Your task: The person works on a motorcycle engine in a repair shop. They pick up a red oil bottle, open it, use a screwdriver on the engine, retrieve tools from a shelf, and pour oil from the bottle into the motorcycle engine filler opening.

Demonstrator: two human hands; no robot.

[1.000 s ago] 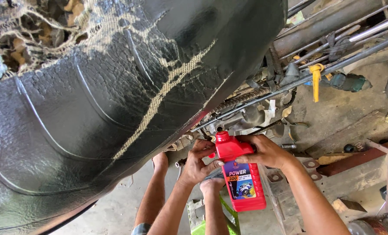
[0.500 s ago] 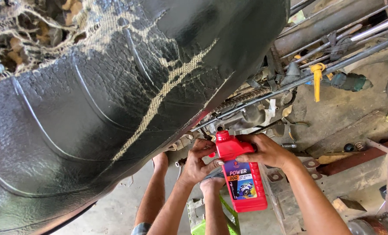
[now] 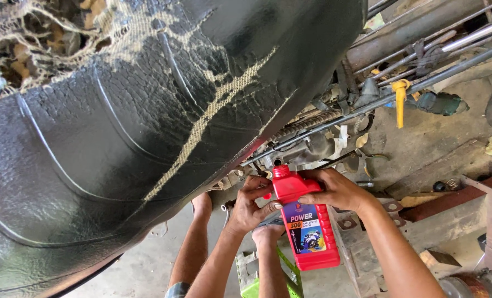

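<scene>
From the head camera, the right hand [image 3: 340,190] and left hand [image 3: 251,205] both clasp a red oil bottle [image 3: 305,226], held just under a worn black seat [image 3: 146,127]. Its neck seems to meet the engine [image 3: 306,146], though shadow obscures this. Another person's hands [image 3: 268,234] reach in below.

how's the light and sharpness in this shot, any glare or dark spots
Head view: daylight, mostly sharp; soft glare streaks across the cracked black seat, which fills the frame and bulges with lens distortion; the red bottle, left hand and right hand are evenly lit and in focus; the machinery under the seat edge lies in shadow.
</scene>
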